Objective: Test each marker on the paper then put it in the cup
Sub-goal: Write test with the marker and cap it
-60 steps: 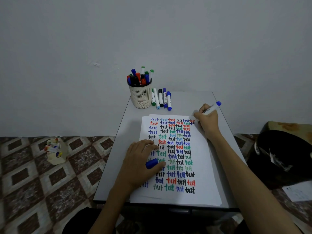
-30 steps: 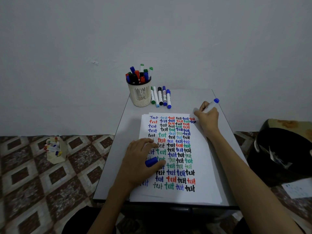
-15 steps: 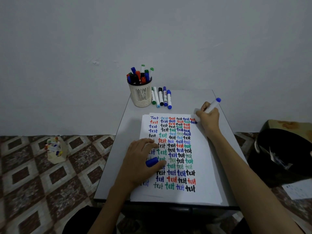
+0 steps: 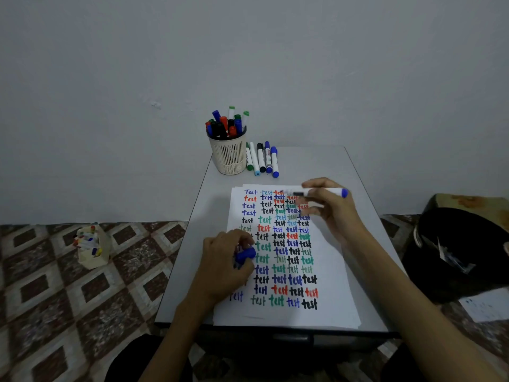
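Your right fingers (image 4: 314, 185) pinch the light, stiff, slick marker (image 4: 332, 192) mid-barrel, the best hold; your left fingers (image 4: 239, 237) curl round its cap (image 4: 245, 255).

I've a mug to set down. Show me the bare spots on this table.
Bare: the far right corner of the table, between the loose markers and the right edge; also the left strip between cup, paper and left hand. Crowded: far left corner, and the middle, where the right hand holds a marker.
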